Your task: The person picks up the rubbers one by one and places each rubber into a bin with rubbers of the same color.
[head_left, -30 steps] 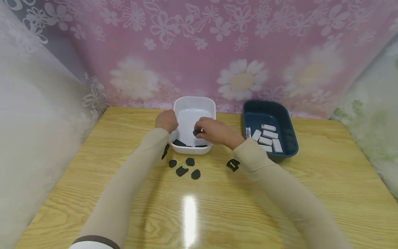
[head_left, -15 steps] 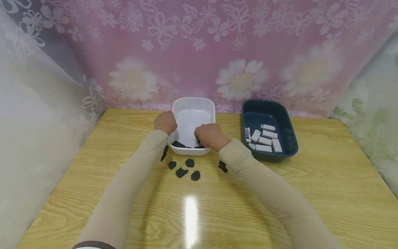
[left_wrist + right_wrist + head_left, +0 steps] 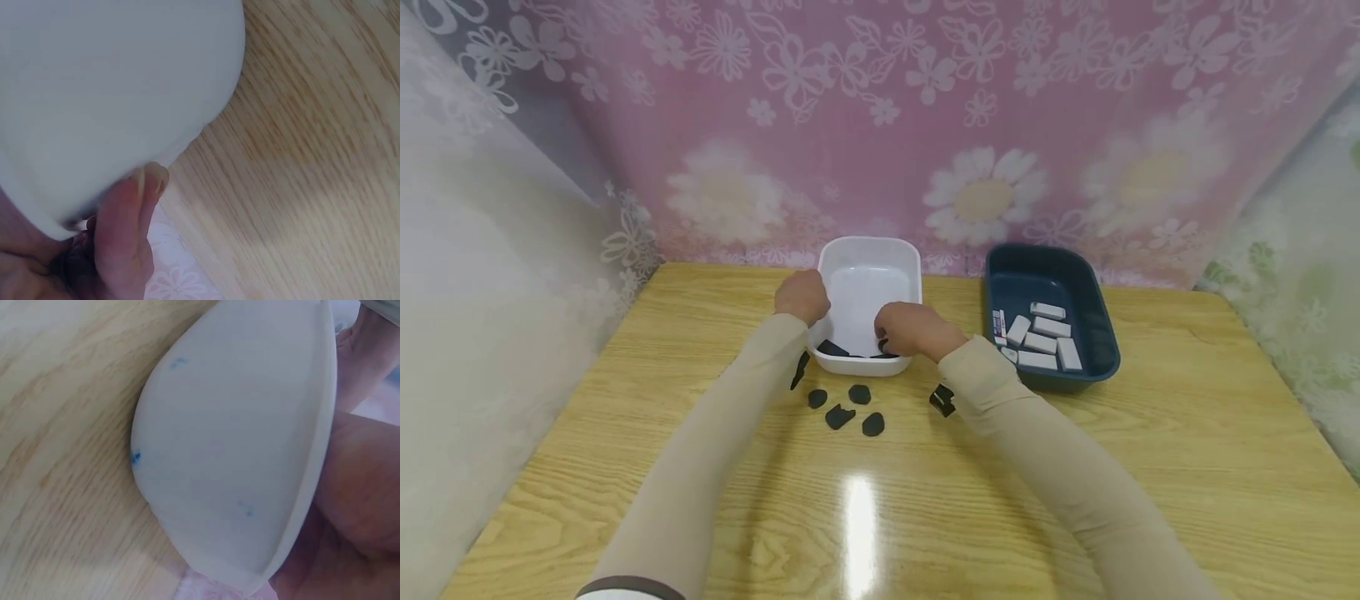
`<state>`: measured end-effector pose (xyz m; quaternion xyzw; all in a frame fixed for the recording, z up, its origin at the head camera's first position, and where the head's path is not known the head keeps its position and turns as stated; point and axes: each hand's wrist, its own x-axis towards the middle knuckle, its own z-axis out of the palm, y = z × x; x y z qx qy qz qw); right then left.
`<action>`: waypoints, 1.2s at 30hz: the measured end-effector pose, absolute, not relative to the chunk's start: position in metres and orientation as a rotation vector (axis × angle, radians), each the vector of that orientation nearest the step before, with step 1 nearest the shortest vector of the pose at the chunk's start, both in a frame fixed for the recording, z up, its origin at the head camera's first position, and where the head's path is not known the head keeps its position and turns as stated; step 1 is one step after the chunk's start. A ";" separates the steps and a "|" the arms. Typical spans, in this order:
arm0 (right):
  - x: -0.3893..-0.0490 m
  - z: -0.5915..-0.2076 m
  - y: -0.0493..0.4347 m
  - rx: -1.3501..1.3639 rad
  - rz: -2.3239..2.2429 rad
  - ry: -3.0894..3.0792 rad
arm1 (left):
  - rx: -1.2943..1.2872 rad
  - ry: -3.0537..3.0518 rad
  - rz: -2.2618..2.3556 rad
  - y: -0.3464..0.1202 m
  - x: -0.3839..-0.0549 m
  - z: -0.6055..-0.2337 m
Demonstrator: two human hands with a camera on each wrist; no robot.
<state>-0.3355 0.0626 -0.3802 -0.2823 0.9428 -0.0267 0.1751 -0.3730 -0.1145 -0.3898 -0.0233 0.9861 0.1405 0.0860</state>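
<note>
A white plastic basin stands on the wooden table. My left hand grips its left rim; in the left wrist view, curled fingers press against the outer wall. Over the basin's front right part, my right hand reaches in and pinches a small black stone-like piece, mostly hidden by the fingers. Flat black pieces lie along the basin's front inside. Several more black pieces are scattered on the table before it. The right wrist view shows the basin's outer wall and part of the right hand.
Right of the white basin stands a dark blue basin with several white blocks inside. A black object lies beside the right sleeve, another dark piece by the left sleeve. A pink floral curtain hangs behind the table.
My right hand has lowered into the white basin's front right with the black piece, which was in plainer sight a second ago. The left hand stays on the rim.
</note>
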 end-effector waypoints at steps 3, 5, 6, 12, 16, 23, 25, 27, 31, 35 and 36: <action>-0.336 -0.382 0.064 -0.837 -0.125 2.671 | -0.069 2.942 0.413 -0.114 -0.373 -0.391; -0.335 -0.383 0.067 -0.878 -0.203 2.680 | -0.064 2.943 0.421 -0.114 -0.372 -0.390; -0.334 -0.384 0.069 -0.899 -0.263 2.684 | -0.056 2.941 0.424 -0.114 -0.371 -0.389; -0.304 -0.373 0.088 -1.097 -0.599 2.692 | -0.015 2.955 0.432 -0.114 -0.369 -0.386; -0.274 -0.367 0.095 -1.254 -0.670 2.665 | -0.021 2.969 0.412 -0.116 -0.370 -0.387; -0.232 -0.387 0.096 -1.411 -0.567 2.594 | -0.013 2.951 0.409 -0.115 -0.368 -0.387; -0.225 -0.393 0.093 -1.424 -0.527 2.578 | -0.016 2.950 0.411 -0.117 -0.367 -0.385; -0.221 -0.399 0.090 -1.426 -0.492 2.574 | -0.019 2.955 0.413 -0.119 -0.366 -0.383; -0.219 -0.409 0.085 -1.436 -0.420 2.600 | -0.021 2.951 0.397 -0.119 -0.366 -0.382; -0.218 -0.415 0.084 -1.391 -0.364 2.626 | -0.017 2.941 0.375 -0.115 -0.368 -0.386; -0.218 -0.416 0.085 -1.369 -0.368 2.630 | -0.016 2.940 0.372 -0.113 -0.369 -0.387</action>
